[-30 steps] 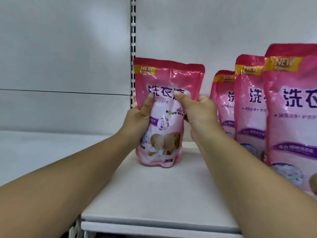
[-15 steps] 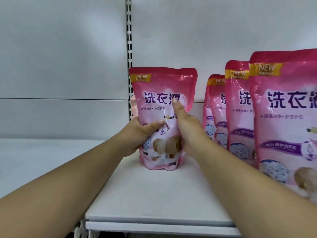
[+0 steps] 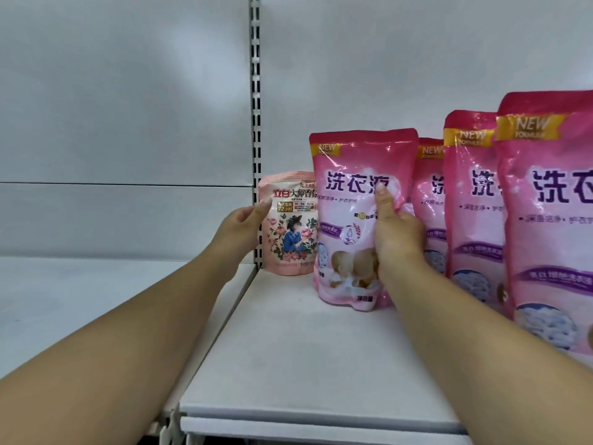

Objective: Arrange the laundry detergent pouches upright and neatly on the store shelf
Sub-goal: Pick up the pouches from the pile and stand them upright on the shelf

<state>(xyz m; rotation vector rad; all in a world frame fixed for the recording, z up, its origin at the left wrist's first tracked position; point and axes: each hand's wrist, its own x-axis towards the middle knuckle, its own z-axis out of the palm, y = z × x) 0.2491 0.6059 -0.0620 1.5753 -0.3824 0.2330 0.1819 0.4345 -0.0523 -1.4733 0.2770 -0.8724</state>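
Note:
A pink detergent pouch stands upright on the white shelf. My right hand grips its right side, with the thumb lying across the front. Behind and to its left stands a smaller pale-pink pouch with a flower picture. My left hand touches the left edge of that small pouch with its fingers fairly straight. To the right, three more pink pouches stand upright in a row running toward me: the back one, the middle one and the nearest one.
A slotted upright post splits the white back panel. Left of it lies a lower adjoining shelf. The shelf's front edge runs below my forearms.
My right hand has slid the pink pouch to the right, next to the row. My left hand let go of it and moved to the small pale-pink pouch, now uncovered behind.

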